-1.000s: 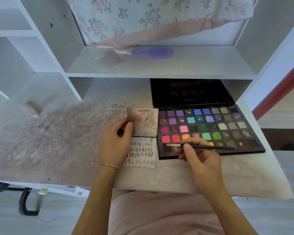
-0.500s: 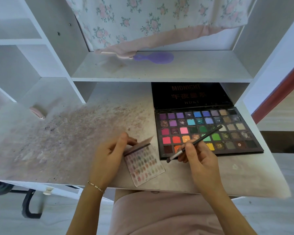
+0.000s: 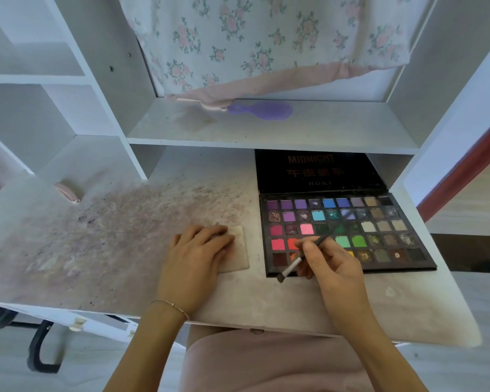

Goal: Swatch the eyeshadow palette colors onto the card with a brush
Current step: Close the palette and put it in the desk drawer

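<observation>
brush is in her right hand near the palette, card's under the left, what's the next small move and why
Probably dip the brush into a pan: the right hand grips it with its tip just off the palette's front edge, not touching any colour. The left hand lies flat on the card, which is closed, so it will need opening afterwards.

- At centre frame I see the left hand [image 3: 200, 251] lying flat, fingers straight, on the closed card [image 3: 239, 251].
- Just right of it, the right hand [image 3: 333, 271] pinches the brush [image 3: 309, 254], bristle tip pointing lower left, over the front edge of the palette [image 3: 379, 230].
- The palette lies open at right centre on the stained desk [image 3: 111, 236], its black lid propped upright.
- On the shelf [image 3: 337, 128] in the upper middle, a purple hairbrush [image 3: 262, 111] lies partly under a floral cloth [image 3: 266, 43].
</observation>
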{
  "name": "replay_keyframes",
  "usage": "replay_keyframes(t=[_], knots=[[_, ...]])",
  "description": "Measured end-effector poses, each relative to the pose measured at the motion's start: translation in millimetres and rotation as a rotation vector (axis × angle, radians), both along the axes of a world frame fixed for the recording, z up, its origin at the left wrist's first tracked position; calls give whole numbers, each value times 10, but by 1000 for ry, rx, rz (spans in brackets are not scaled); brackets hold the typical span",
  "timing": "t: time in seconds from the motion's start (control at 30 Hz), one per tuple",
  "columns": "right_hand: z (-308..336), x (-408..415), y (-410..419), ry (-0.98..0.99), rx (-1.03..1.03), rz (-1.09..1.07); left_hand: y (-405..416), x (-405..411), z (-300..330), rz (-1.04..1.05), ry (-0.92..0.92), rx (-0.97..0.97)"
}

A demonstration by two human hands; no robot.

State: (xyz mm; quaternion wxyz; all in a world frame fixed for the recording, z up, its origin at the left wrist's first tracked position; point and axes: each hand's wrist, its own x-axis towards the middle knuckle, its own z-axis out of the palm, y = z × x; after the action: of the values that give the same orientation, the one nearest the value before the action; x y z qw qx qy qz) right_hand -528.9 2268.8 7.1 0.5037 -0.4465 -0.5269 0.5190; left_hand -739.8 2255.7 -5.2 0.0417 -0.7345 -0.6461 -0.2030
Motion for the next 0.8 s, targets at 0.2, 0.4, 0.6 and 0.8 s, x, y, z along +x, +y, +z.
replay_keyframes(t=[0.2,0.4,0.6,0.8], knots=[[173,-443,325,-280,16,150,178,-339,7,102,29,-55],[98,-1197,805,-678,68,204,364,-778,-113,181,-125,-169],[3,-1509,955,-929,149,128,387,-907,-137,171,-208,-166],[45,-1334,954,-887,300,171,388,-919,-179,173,-221,-145]])
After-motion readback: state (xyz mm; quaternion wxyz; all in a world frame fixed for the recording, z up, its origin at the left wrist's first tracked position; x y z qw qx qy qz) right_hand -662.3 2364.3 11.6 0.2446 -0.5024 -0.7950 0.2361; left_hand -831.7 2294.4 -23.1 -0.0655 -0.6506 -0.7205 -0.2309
